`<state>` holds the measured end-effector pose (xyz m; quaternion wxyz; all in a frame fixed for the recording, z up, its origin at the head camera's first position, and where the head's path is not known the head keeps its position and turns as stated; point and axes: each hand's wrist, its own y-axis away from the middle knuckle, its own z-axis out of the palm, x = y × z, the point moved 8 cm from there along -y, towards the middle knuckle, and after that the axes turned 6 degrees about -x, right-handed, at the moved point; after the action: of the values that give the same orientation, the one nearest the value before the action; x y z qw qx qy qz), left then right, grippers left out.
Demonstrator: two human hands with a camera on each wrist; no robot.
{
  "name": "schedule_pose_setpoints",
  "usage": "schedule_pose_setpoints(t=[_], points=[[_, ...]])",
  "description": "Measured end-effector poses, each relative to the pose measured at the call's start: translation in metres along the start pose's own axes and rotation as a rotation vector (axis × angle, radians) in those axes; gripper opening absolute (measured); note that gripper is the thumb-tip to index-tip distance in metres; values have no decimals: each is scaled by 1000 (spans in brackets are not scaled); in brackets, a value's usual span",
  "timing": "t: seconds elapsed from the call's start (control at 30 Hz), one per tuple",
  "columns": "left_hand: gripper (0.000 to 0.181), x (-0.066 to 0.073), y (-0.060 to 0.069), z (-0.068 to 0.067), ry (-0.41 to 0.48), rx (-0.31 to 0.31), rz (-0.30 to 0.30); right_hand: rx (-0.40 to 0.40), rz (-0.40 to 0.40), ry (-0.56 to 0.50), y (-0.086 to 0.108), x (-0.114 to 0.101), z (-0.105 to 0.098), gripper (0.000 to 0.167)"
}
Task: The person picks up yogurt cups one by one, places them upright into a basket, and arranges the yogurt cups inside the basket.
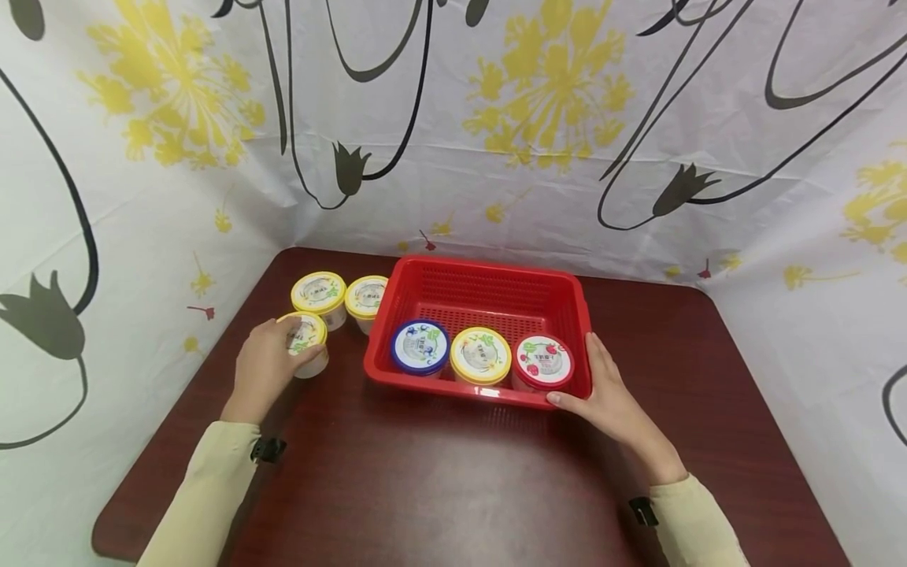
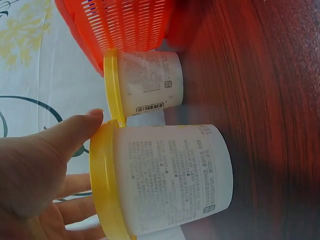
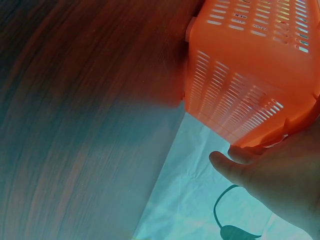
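My left hand grips a white cup with a yellow lid, its thumb and fingers around the lid's edge. That cup stands upright at the table's left. Behind it are a second yellow-lidded cup and a third one, which is close beside a red plastic basket. Along the basket's near wall, inside it, sit a blue-lidded cup, a yellow-lidded cup and a red-lidded cup. My right hand rests against the basket's near right corner, thumb on the front rim, fingers extended along the right side.
The dark red wooden table has rounded corners. White cloth with yellow flowers and dark stems hangs behind the table and on both sides. Black bands are on both wrists.
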<state>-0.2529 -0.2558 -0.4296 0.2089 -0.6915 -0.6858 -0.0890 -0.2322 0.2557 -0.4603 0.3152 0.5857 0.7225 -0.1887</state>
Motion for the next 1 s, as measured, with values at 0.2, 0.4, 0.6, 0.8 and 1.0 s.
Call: schedule_pose_setpoints(t=[0.2,0.4,0.6,0.8,1.0], points=[[61,1,1,-1,36,26,15,0,0,1,0,-1,0,126],[65,-1,2,-1,49,21,6,-4,6,-6,0,0,0,127],[66,-2,3,0,69,45,11,-8,15,-17,0,1,0,127],[65,-8,6,2,130,52,-38,-10,8,-32,1,0,1,127],[69,-13,8,4,171,34,-95,-13,14,-50,1,0,0,127]])
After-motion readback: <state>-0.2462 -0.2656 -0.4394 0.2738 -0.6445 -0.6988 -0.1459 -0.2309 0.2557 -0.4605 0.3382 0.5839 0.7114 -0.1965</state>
